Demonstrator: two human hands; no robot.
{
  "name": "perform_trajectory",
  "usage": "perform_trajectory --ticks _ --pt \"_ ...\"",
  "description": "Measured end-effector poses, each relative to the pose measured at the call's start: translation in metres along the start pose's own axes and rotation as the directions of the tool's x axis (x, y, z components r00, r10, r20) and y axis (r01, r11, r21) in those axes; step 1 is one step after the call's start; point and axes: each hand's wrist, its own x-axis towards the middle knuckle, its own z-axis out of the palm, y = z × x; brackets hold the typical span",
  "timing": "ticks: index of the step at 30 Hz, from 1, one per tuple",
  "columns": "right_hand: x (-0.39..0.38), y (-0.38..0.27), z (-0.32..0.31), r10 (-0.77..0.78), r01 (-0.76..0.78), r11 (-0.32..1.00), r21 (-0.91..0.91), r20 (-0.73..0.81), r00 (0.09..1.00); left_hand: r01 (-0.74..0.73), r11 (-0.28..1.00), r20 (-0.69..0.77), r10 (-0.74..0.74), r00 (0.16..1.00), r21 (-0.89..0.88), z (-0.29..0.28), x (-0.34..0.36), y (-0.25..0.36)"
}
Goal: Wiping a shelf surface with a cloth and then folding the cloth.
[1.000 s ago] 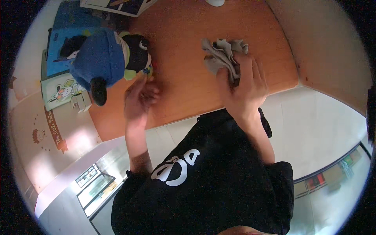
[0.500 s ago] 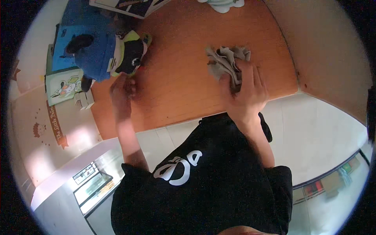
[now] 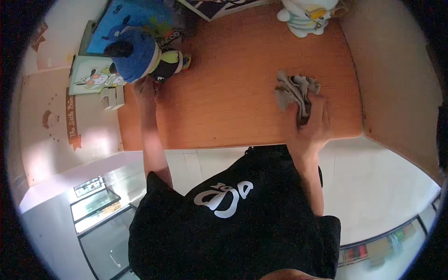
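Observation:
A toy figurine (image 3: 140, 56) with a blue head, dark ears and a black and yellow-green body is at the left of the wooden shelf board (image 3: 224, 102). My left hand (image 3: 146, 88) is closed against its near side, and the fingertips are partly hidden by the toy. Over at the right, my right hand (image 3: 308, 126) grips a crumpled grey cloth (image 3: 301, 91), pressed between thumb and fingers on the board.
Behind the figurine lean a blue picture panel (image 3: 112, 30) and a pale green picture card (image 3: 93, 74). A small white block-like holder (image 3: 112, 98) sits beside them. At the back are a framed picture (image 3: 219, 7) and a white figurine (image 3: 310, 18). Side panels (image 3: 392, 79) bound the board.
The figurine, with my left hand at it, has shifted toward the picture card and turned more upright. The view has moved, showing more of the white figurine. My right hand still holds the cloth.

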Motion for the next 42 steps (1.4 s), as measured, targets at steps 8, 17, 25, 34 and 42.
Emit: perform_trajectory --ticks 8,17,25,34,42 --pt "-0.003 0.001 -0.001 0.051 -0.050 0.998 -0.049 0.021 0.998 -0.225 0.843 0.000 0.258 0.966 0.488 -0.079 0.041 -0.058" --pt "-0.001 0.002 0.001 0.040 -0.041 0.998 -0.046 -0.019 0.999 -0.127 0.854 -0.152 0.233 0.961 0.505 -0.165 0.076 -0.125" --pt "-0.001 -0.010 -0.001 0.123 -0.119 0.992 -0.052 0.077 0.989 -0.242 0.896 -0.179 0.325 0.929 0.372 -0.150 0.060 -0.128" --pt "0.010 -0.028 0.030 -0.310 0.324 0.946 0.000 0.284 0.907 -0.335 0.831 -0.193 0.454 0.870 0.443 -0.107 0.025 -0.068" --pt "-0.051 -0.120 0.083 -0.618 0.424 0.784 0.453 0.516 0.593 -0.343 0.836 -0.168 0.447 0.879 0.429 -0.123 0.041 -0.094"
